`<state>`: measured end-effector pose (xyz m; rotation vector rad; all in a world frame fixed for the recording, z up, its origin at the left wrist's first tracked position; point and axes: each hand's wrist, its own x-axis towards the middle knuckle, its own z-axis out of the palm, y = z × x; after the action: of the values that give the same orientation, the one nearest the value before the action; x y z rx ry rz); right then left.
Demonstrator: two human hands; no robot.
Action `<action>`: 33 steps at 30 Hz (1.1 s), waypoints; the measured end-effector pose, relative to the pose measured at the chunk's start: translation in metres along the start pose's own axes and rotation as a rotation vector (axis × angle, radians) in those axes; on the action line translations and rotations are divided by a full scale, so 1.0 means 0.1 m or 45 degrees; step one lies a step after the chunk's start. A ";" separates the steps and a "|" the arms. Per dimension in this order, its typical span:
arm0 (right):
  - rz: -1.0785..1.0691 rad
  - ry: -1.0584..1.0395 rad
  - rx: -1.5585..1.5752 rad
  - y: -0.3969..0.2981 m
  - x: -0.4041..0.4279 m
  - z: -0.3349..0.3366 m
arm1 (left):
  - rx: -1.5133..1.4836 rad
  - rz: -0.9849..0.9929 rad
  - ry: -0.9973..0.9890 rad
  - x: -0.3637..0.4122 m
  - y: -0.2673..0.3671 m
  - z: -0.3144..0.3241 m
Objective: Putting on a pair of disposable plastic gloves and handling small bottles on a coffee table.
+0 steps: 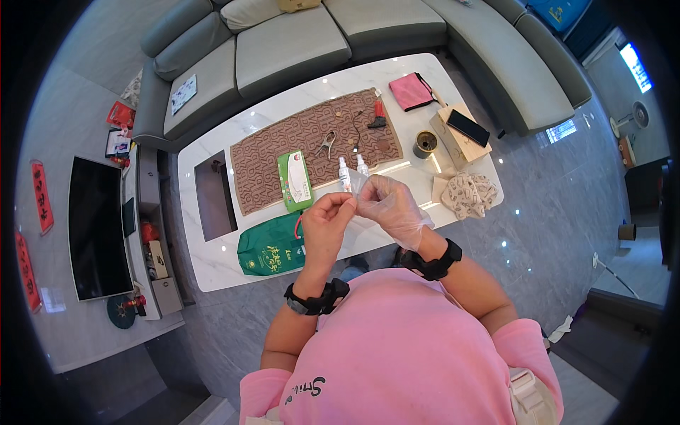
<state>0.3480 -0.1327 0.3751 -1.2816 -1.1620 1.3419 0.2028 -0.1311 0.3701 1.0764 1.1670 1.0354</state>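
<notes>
My right hand (390,204) wears a clear plastic disposable glove. My left hand (330,218) is bare, its thumb and index finger pinched on thin clear plastic (361,183) that also touches the fingers of my right hand. Whether that plastic is a second glove or part of the worn one, I cannot tell. Just beyond the hands stand two small white spray bottles (344,172). A green and white box (295,180) lies on the near edge of a brown patterned mat (255,170), with metal pliers (326,144) and a red and black tool (378,114) farther back.
The white marble coffee table (212,265) also bears a green bag (268,247), a pink cloth (411,91), a dark round cup (425,143), a wooden tissue box (451,141) with a phone (467,127), and a patterned fabric bundle (470,195). A grey sofa (292,50) stands behind.
</notes>
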 end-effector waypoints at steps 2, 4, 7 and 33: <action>0.010 -0.012 -0.020 0.00 0.00 -0.01 | -0.008 -0.017 -0.010 0.01 0.01 0.00; 0.019 -0.040 -0.013 0.00 0.00 -0.02 | -0.089 -0.027 0.004 0.01 -0.01 -0.01; 0.034 -0.132 0.137 -0.04 -0.02 -0.04 | -0.137 -0.012 0.023 0.02 -0.01 -0.02; 0.187 -0.272 0.458 0.09 -0.01 -0.09 | 0.035 0.102 -0.023 0.02 0.02 -0.01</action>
<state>0.3570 -0.1340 0.3665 -0.9950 -0.9238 1.7402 0.2017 -0.1291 0.3713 1.1595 1.1342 1.0722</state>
